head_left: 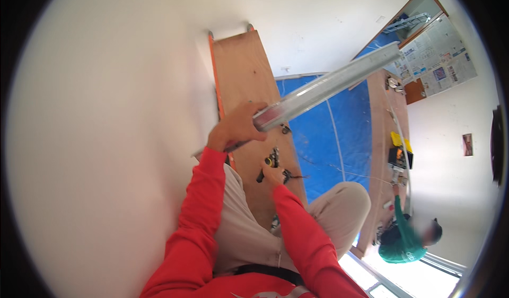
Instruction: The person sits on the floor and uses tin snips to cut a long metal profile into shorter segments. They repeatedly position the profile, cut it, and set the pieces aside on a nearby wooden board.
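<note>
Left hand [243, 125] wrapped round one channel [328, 89] near its lower end, likely light, stiff, slick, sharp-edged, so better held mid-length by outer faces, slanting above one plank [241, 67]; then right hand [272, 175] gripping one tool [275, 155], one blue sheet [312, 144], one co-worker [404, 245].

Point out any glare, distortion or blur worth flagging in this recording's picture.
Head view: the window at lower right is blown out to white; light streaks along the metal channel in the left hand; the blue sheet's right edge bows; black fills the corners; a smudge blurs the co-worker's face.
</note>
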### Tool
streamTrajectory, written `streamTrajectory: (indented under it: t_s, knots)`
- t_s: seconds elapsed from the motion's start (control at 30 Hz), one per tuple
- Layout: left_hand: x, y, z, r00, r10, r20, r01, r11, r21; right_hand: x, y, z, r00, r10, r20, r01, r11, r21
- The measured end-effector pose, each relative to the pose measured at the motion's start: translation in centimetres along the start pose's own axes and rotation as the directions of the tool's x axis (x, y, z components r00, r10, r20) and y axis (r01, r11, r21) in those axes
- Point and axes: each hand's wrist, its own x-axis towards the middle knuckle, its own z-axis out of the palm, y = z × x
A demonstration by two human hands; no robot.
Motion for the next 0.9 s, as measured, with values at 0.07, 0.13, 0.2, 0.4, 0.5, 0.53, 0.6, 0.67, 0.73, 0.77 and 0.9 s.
streamTrajectory:
  t_s: [0.07,0.13,0.2,0.4,0.5,0.53,0.6,0.67,0.73,0.77,0.9]
  knots:
    - [0.0,0.8,0.0,0.998,-0.063,0.013,0.063,0.997,-0.034,0.0,-0.2,0.5,0.998,-0.011,-0.059,0.012,1.0,0.018]
    - [-0.2,2.0,0.1,0.992,-0.114,0.046,0.116,0.992,-0.042,0.7,-0.3,1.0,0.997,-0.001,-0.081,0.007,0.997,0.072]
    - [-0.6,3.3,0.2,0.998,-0.058,-0.011,0.058,0.998,-0.029,1.8,-0.5,1.8,0.994,-0.001,-0.113,0.013,0.994,0.104]
    - [-1.1,6.9,0.3,0.977,-0.199,0.069,0.198,0.98,0.022,5.8,-1.4,6.4,0.963,-0.071,-0.261,0.167,0.915,0.368]
    - [-0.9,7.6,0.3,0.979,-0.19,0.077,0.191,0.982,-0.003,7.5,-0.4,8.6,0.932,-0.039,-0.361,0.181,0.912,0.369]
    - [-0.8,7.9,0.3,0.982,-0.176,0.074,0.177,0.984,-0.008,8.0,0.1,8.9,0.935,-0.029,-0.354,0.216,0.837,0.503]
    - [-0.9,8.2,0.4,0.986,-0.15,0.074,0.151,0.988,-0.011,8.8,0.6,9.0,0.95,0.026,-0.312,0.226,0.634,0.74]
    - [-0.9,8.6,0.4,0.986,-0.141,0.083,0.142,0.99,-0.009,9.2,0.7,8.6,0.972,-0.027,-0.233,0.211,0.53,0.821]
    - [-0.9,9.0,0.4,0.986,-0.141,0.093,0.142,0.99,0.001,9.2,0.4,7.8,0.979,-0.052,-0.199,0.198,0.503,0.841]
    - [-0.9,9.2,0.4,0.986,-0.14,0.094,0.141,0.99,-0.004,9.0,0.3,7.5,0.979,-0.052,-0.196,0.193,0.53,0.825]
    - [-0.7,9.4,0.6,0.992,-0.089,0.085,0.09,0.996,-0.007,7.6,-0.1,7.2,0.992,0.082,-0.094,-0.007,0.789,0.615]
